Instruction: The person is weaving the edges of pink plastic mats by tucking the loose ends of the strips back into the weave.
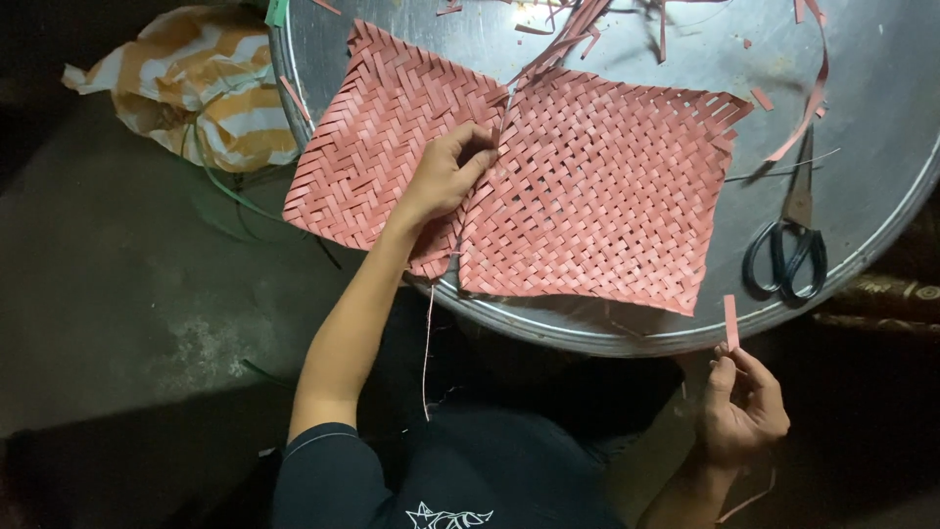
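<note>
Left hand [446, 176] pressing flat on the seam between the two pink woven mats [597, 186], fingers [475, 137] curled closed around the edge there. Right hand [739, 407] below the round metal tabletop [881, 88], pinching a short pink strip [730, 321] upright between thumb and fingers. Scissors [788, 250] just above and right of that strip, loose pink scraps [813, 98] further up. Best to keep both mats pressed flat, edges touching, and to hold the strip straight, without a twist.
</note>
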